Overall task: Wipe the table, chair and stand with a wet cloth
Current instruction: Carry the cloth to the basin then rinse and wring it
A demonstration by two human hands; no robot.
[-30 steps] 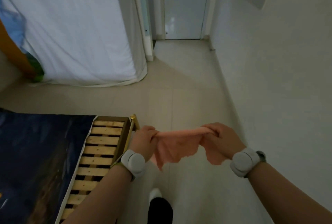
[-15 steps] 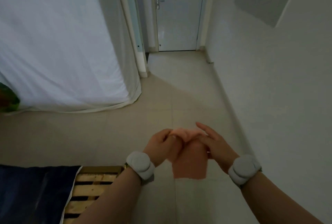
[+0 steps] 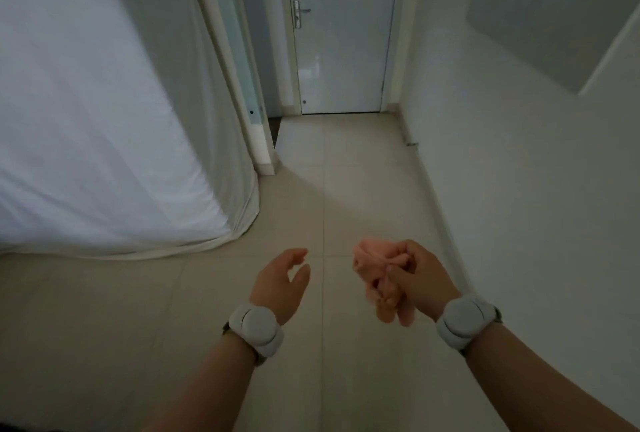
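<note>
A peach-pink cloth (image 3: 372, 274) is bunched up in my right hand (image 3: 419, 275), whose fingers are closed around it at lower centre-right, above the floor. My left hand (image 3: 282, 281) hangs a short way to its left, apart from the cloth, fingers loosely spread and holding nothing. Both wrists wear grey bands. No table, chair or stand shows in this view.
A beige tiled floor (image 3: 346, 196) runs ahead as a corridor to a closed white door (image 3: 341, 50). A white wall (image 3: 519, 154) borders the right side. A large white sheet (image 3: 104, 119) drapes down to the floor on the left beside a door frame.
My left hand has let go of the cloth and moved left; the right hand has gathered it into a bunch. The view has advanced, and the slatted wooden frame and dark cover have left the picture.
</note>
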